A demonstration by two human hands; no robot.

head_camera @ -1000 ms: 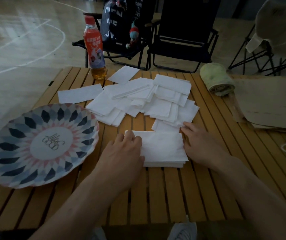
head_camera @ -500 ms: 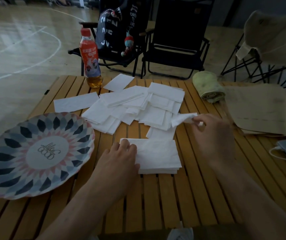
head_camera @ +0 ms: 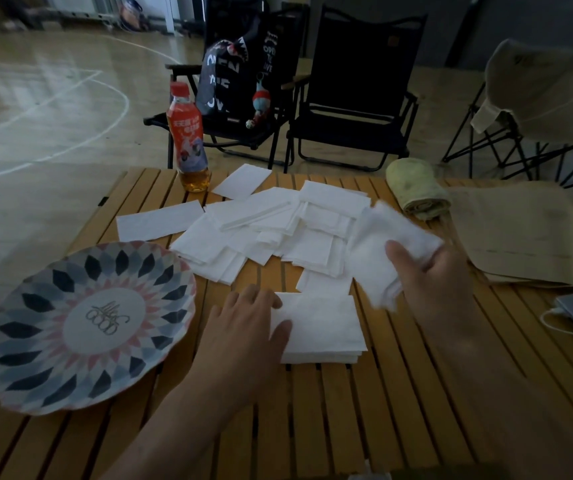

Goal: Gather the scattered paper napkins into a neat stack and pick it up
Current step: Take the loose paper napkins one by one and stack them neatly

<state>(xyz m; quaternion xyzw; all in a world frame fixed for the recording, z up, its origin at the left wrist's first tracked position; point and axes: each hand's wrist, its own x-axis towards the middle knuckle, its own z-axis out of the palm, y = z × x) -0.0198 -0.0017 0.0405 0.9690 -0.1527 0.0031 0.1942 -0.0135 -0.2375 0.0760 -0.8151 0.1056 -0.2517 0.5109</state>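
Lifting napkin (head_camera: 378, 244): right hand (head_camera: 440, 282) pinches it, now clear of pile (head_camera: 278, 230) by far edge. Left hand (head_camera: 243, 327), fingers straight, presses stack (head_camera: 323, 327) at table (head_camera: 399, 393) middle. One more for stack, I think; many left.

Left hand (head_camera: 247, 327) lies flat w/ fingers & thumb on the left edge of the squared napkin stack (head_camera: 323, 327) near the front of the slatted wooden table (head_camera: 347, 410). Right hand (head_camera: 434, 282) pinches one loose napkin (head_camera: 378, 244), held up off the table just right of the scattered napkins (head_camera: 278, 230) spread behind the stack. Patterned plate (head_camera: 70, 323) sits at left, drink bottle (head_camera: 188, 140) & rolled towel (head_camera: 416, 188) at the far edge
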